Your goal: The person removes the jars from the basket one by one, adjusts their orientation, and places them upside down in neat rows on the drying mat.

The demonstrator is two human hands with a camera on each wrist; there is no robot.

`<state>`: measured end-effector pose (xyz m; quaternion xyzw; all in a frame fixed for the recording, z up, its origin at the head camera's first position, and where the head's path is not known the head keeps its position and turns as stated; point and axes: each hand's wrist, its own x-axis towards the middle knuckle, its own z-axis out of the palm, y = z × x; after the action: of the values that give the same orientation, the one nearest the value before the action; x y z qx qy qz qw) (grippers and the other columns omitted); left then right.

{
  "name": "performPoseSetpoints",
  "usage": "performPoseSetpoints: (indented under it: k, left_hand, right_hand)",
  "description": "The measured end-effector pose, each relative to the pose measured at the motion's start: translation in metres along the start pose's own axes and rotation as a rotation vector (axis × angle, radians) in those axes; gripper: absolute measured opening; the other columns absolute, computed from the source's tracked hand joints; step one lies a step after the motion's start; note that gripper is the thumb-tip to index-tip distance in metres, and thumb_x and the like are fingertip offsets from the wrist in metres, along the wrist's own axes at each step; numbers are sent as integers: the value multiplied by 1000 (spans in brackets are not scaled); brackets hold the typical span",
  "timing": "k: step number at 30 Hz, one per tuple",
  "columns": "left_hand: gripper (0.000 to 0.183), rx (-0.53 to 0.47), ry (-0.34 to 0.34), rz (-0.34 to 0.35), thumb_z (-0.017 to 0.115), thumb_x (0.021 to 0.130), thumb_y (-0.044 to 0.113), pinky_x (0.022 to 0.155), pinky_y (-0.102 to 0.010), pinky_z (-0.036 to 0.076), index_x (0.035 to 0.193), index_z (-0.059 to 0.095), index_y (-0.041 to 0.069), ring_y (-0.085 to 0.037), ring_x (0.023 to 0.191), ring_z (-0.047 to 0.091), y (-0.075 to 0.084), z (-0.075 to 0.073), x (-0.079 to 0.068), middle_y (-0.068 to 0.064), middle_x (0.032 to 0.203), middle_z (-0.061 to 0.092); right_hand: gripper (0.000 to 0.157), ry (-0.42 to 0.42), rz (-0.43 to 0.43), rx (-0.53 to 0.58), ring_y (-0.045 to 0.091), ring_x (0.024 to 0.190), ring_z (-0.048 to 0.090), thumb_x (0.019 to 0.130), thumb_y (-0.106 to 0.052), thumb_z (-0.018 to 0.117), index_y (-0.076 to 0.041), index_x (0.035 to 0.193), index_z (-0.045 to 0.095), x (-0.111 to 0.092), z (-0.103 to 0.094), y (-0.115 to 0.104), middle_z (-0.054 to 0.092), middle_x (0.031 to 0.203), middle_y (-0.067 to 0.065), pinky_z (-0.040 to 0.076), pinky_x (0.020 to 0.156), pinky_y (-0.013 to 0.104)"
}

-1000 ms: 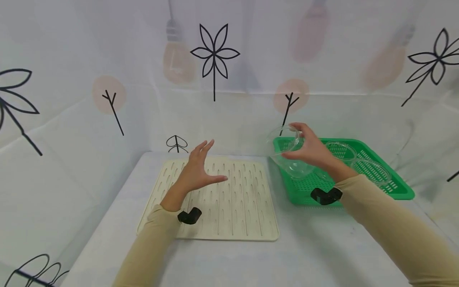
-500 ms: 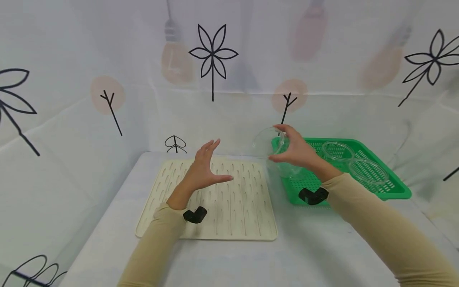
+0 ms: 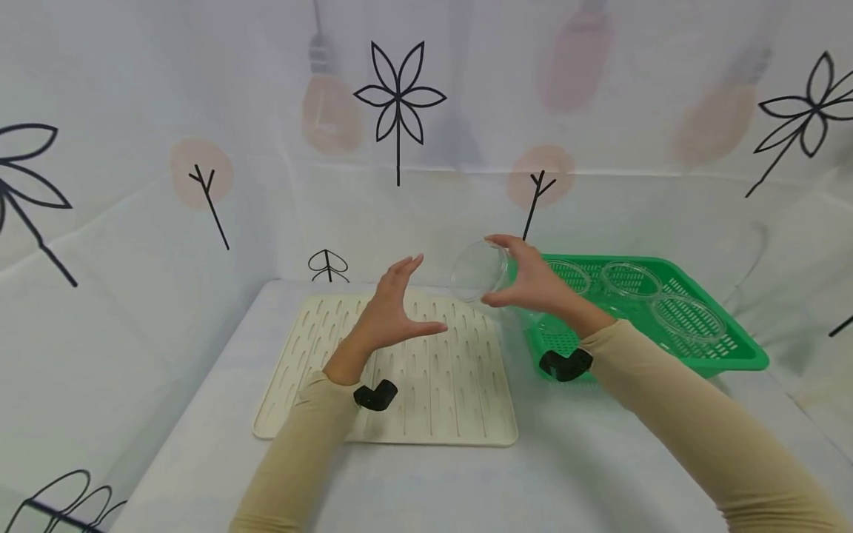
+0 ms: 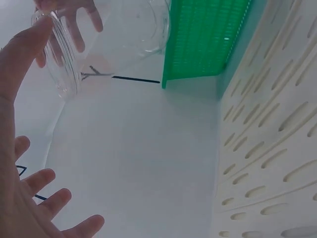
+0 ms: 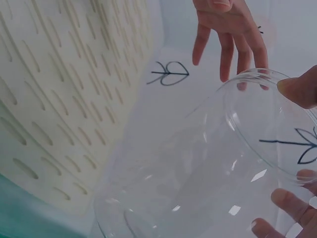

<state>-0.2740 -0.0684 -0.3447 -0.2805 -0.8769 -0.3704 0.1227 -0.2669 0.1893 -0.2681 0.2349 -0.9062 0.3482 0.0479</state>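
My right hand (image 3: 533, 285) grips a clear, round, deep container (image 3: 480, 272) by its thick rim, with thumb and fingers on opposite sides. The container is tilted, its see-through body stretching toward the lower left in the right wrist view. Facing it, my left hand (image 3: 386, 318) is over the cream ridged mat (image 3: 460, 400), fingers spread and thumb out, holding nothing. In the left wrist view the left thumb (image 4: 29, 54) overlaps the container's rim (image 4: 67, 64). Behind the right forearm stands a green plastic basket (image 3: 740, 363).
Inside the basket lie more clear round containers (image 3: 689, 317), their rims showing. Table surface (image 3: 413, 488) runs in front of the mat and basket. A printed white cloth (image 3: 400, 222) hangs close behind them.
My right hand has carried the clear container left, away from over the basket toward the mat. The left hand has shifted a little right, its fingers still spread. The hands are closer together.
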Motion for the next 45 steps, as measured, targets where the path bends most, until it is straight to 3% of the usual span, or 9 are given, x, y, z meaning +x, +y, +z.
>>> performPoseSetpoints:
  k: [6,16,27,33,36,41,45]
  left_hand:
    - [106,1,0,36,78,68,50,98,-55,34,150,14,27,-24,137,17,6,3,4,-7,152,17]
    - [104,-19,2,61,79,69,47,98,-51,36,149,18,23,-21,135,22,12,4,8,-2,150,20]
    - [101,-110,-25,111,80,70,38,97,-49,38,149,20,16,-23,130,31,11,5,9,-5,146,28]
    - [104,-212,-80,211,82,70,22,102,-37,35,149,16,10,-23,128,33,12,4,11,-10,143,30]
    - [102,-241,-95,214,83,69,18,101,-31,36,148,19,8,-20,126,34,13,3,10,-10,141,30]
    - [97,-288,-107,190,83,68,16,100,-32,38,144,24,6,-22,123,36,15,0,8,-10,138,32]
    - [97,-326,-113,182,82,69,15,100,-32,38,145,22,6,-25,124,36,15,-1,7,-11,138,31]
  right_hand:
    - [87,-20,0,-10,36,130,25,71,-18,80,-10,143,32,3,7,-8,27,146,14,35,92,60]
    - [88,-49,-33,-52,35,116,35,67,-19,81,-14,142,35,3,17,-20,37,137,14,47,76,54]
    - [87,-72,-119,-104,32,113,37,65,-20,83,-10,139,39,4,25,-30,44,132,11,40,83,53]
    - [85,-110,-126,-141,33,114,37,65,-20,83,-9,138,40,4,26,-36,44,134,10,34,86,55]
    - [86,-127,-124,-144,34,117,37,65,-23,83,-9,139,40,3,26,-35,43,135,11,34,87,56]
    - [90,-133,-97,-46,34,126,33,67,-29,84,-13,142,37,-1,23,-29,37,140,10,36,93,57]
    - [94,-72,-54,44,33,131,29,68,-31,84,-16,145,32,-6,20,-22,30,144,9,35,95,58]
